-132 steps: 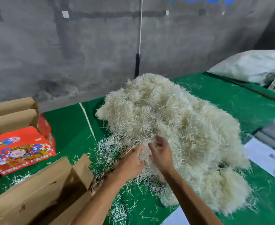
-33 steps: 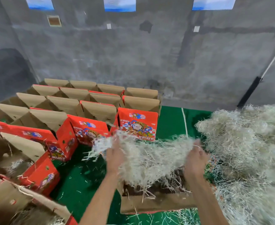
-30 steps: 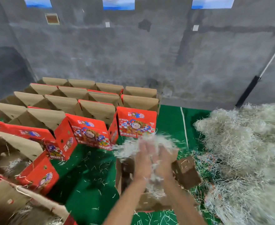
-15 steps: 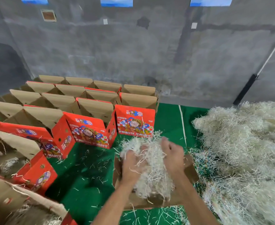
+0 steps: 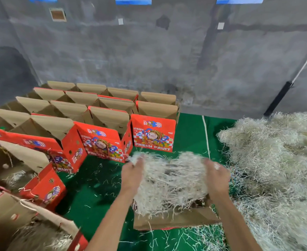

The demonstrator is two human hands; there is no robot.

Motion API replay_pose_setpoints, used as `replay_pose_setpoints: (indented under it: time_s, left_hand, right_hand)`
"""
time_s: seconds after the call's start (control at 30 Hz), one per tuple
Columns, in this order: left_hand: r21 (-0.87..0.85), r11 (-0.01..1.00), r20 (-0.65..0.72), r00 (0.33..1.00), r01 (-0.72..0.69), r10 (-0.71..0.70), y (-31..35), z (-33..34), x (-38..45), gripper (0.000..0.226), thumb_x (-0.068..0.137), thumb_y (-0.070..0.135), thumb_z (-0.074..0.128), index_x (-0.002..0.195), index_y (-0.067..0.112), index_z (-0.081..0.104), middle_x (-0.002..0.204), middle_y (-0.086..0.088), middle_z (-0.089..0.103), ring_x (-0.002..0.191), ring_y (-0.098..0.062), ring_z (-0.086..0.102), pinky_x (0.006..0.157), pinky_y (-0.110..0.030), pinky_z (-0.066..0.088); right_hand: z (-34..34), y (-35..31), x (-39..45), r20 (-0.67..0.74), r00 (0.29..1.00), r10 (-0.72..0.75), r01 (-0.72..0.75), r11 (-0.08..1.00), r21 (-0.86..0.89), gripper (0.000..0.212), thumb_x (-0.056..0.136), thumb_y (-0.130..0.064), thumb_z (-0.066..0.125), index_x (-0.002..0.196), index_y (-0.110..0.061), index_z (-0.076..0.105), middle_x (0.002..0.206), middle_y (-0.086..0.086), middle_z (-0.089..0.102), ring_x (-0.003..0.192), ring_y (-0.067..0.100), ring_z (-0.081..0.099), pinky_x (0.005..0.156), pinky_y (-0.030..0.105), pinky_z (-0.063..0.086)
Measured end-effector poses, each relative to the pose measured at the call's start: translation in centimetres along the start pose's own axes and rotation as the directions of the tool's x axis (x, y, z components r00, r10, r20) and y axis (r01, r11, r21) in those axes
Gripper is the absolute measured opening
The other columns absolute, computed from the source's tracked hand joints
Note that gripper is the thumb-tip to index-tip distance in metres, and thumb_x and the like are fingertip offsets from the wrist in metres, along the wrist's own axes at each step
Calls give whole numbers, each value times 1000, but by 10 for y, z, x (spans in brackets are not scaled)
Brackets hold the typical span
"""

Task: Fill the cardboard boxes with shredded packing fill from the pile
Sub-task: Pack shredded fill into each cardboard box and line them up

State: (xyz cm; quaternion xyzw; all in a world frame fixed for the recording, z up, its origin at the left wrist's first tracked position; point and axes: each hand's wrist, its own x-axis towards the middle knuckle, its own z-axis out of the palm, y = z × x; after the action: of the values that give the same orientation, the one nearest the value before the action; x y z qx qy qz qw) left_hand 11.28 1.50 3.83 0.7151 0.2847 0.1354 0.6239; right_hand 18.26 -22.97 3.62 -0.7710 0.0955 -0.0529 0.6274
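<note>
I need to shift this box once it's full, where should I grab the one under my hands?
Probably grip the cardboard box by its near wall, from your side. That wall is bare, while the fill and both hands cover the rest.

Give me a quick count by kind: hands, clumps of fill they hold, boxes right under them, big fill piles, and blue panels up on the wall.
Bare left hand and right hand: 2
Pale clump of shredded fill gripped by both: 1
Open brown cardboard box under it: 1
Big pile of pale shredded fill: 1
Blue wall panels: 3
Total: 8
</note>
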Motion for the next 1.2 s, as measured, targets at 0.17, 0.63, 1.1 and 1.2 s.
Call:
replay_pose_setpoints:
  time_s: [0.17, 0.63, 1.1, 1.2]
  left_hand:
    - [-36, 999, 107, 994, 27, -23, -8, 47, -39, 21, 96, 69, 38, 95, 51, 49, 92, 32, 50, 94, 9, 55, 76, -25, 39]
    - [77, 994, 210, 973, 81, -96, -16, 70, -43, 90, 82, 87, 36, 151, 29, 31, 155, 6, 35, 140, -27, 39, 112, -45, 38]
    - [-34, 999, 110, 994, -15, 18, -34, 64, -54, 61, 77, 93, 33, 89, 39, 58, 68, 17, 62, 63, 1, 54, 60, -27, 51]
    - [35, 982, 206, 960, 186, -190, -37, 86, -67, 107, 68, 93, 51, 133, 7, 48, 115, -5, 68, 104, -23, 65, 85, -36, 58]
  right_hand:
    - [31, -3, -25, 338, 931, 138, -99, 987, -129, 86, 74, -91, 38, 128, -28, 59, 107, 4, 65, 85, 18, 69, 59, 29, 59]
    - [68, 25, -48, 480, 798, 364, -561, 740, 372, 46, 107, -29, 41, 139, 1, 52, 124, 25, 61, 127, 46, 52, 109, 56, 41]
    - [34, 23, -45, 235, 949, 212, -243, 964, 111, 97, 81, -92, 24, 125, -15, 62, 113, 1, 69, 109, 16, 66, 90, 36, 54]
    - [43, 21, -55, 297, 943, 148, -144, 989, -34, 68, 86, -83, 38, 101, -22, 64, 91, -5, 71, 78, 11, 67, 70, 33, 51]
